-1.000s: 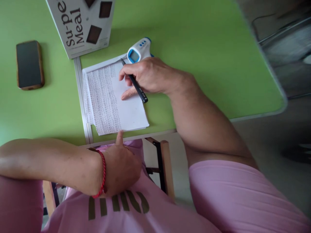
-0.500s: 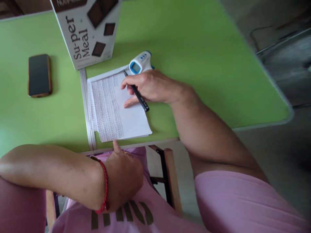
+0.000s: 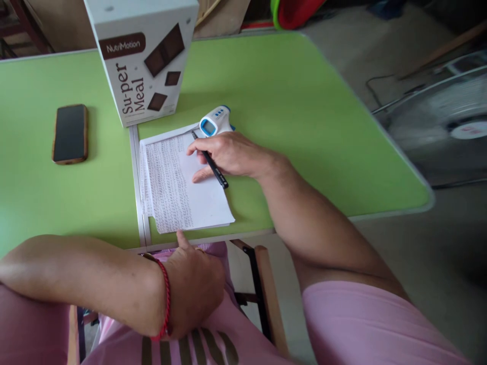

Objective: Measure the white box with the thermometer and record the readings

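My right hand [image 3: 228, 154] rests over the upper right of a sheet of paper [image 3: 207, 205], closed around a black pen [image 3: 215, 169]. The pen slants between its fingers, tip end toward the top of the sheet. Small rows of handwriting fill the left part of the page; the right part is blank. Just beyond the hand lies a white and blue infrared thermometer [image 3: 216, 120], partly behind my knuckles. My left hand [image 3: 196, 284] is at the table's front edge, one finger stretched toward the paper's lower edge. Its other fingers are mostly hidden, and nothing shows in it.
A tall white meal box [image 3: 129, 76] stands behind the paper. On the left lies a phone [image 3: 70, 134] in a brown case. A metal seam [image 3: 137, 192] crosses the green table [image 3: 304, 137]. A fan [image 3: 449, 116] is on the right, past the table edge.
The view has tilted up, so more of the box, the table's far edge and the fan shows. Both hands keep nearly the same place relative to the paper; the pen stays in the right hand.
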Demonstrator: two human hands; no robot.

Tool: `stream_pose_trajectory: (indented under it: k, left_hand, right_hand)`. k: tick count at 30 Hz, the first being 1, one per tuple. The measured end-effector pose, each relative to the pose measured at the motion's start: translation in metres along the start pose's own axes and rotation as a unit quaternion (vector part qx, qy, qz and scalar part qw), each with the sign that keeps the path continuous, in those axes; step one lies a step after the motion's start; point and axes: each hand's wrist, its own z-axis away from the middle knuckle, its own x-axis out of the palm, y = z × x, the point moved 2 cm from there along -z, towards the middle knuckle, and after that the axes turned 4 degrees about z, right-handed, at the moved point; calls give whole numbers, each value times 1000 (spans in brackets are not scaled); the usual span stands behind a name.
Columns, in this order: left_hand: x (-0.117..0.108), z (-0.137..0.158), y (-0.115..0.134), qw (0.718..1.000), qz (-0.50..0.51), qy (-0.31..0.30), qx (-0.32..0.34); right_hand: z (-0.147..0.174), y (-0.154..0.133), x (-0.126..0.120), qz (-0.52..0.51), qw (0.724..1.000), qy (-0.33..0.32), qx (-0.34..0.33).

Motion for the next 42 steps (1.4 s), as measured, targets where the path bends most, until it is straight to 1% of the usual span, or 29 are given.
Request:
stream_pose_trajectory:
  k: [3,7,9,10,11,13,14,16,19,21,25,30,32,35,37,39,42]
  left_hand:
    - [0,0,0,1000,-4,-7,-4]
    - [-3,0,0,1000,6,-19,3]
    - [-6,-1,-2,998,10,-52,17]
    - [-9,-1,-2,996,12,-82,26]
    - [-11,-2,-3,992,15,-119,37]
    - [-18,-4,-4,979,23,-194,62]
    - [-21,-5,-5,973,27,-218,69]
    - [-26,-7,-6,968,35,-240,70]
    - [-29,-8,-7,962,38,-262,73]
    - [-29,-8,-7,960,32,-269,73]
    - [-28,-8,-7,963,27,-259,69]
    - [-29,-8,-8,951,24,-293,92]
    - [-26,-8,-7,957,12,-272,97]
    - [-20,-7,-6,971,-32,-212,106]
    - [-17,-6,-5,973,-43,-199,111]
    - [-17,-6,-5,972,-19,-212,100]
    - [-23,-7,-6,964,26,-254,79]
  right_hand:
    - [0,0,0,-1,1000,7,1]
    - [1,-2,-2,8,1000,-24,8]
    - [0,-5,-3,4,999,-40,10]
    - [0,-7,-4,0,999,-38,9]
    - [0,-9,-5,-4,1000,-26,8]
    - [-1,-12,-6,-14,1000,19,4]
    - [-1,-14,-7,-20,999,45,3]
    - [-2,-16,-7,-41,995,89,4]
    - [-3,-19,-3,-65,990,124,8]
    - [-5,-20,2,-66,989,129,6]
    - [-10,-21,15,-53,992,117,-17]
    - [-13,-21,21,-36,994,96,-26]
    - [-12,-20,20,-40,995,87,-21]
    - [-11,-18,17,-44,996,80,-13]
    - [-11,-16,17,-42,996,82,-12]
    - [-11,-14,19,-36,995,86,-21]
    - [-12,-12,22,-23,994,98,-48]
